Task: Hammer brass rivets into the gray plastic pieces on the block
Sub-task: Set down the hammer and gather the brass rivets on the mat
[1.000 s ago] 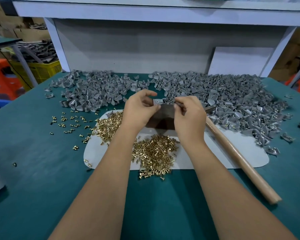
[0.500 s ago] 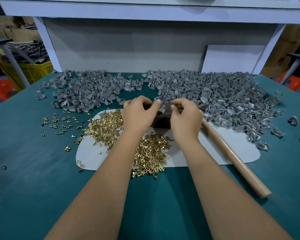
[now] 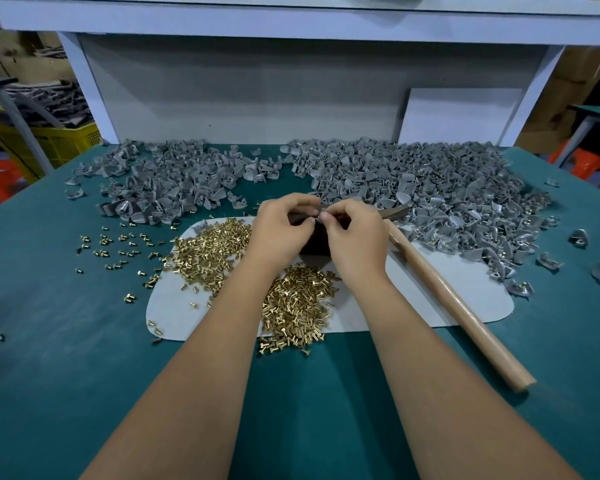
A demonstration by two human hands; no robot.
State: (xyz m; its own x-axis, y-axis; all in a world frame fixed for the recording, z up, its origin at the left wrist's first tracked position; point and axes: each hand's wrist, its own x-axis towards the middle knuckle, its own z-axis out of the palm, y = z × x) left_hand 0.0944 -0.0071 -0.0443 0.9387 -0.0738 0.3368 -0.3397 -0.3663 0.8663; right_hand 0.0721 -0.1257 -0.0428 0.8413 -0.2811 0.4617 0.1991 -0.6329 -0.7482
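Both hands meet over the dark brown block (image 3: 314, 242), left hand (image 3: 280, 230) and right hand (image 3: 355, 233) each in a closed fingertip grip on a small gray plastic piece (image 3: 321, 213), probably seating a rivet. The long wooden-handled hammer (image 3: 454, 303) lies free on the teal counter (image 3: 66, 375) beside loose brass rivets (image 3: 295, 303), ready for striking

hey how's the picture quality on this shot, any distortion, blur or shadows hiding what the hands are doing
Head view: wide-angle bending curves the white shelf frame and stretches the forearms. Soft overhead light, no harsh glare. The pile of brass rivets is sharp. The left hand and right hand cover the dark block, so what they pinch stays unclear.
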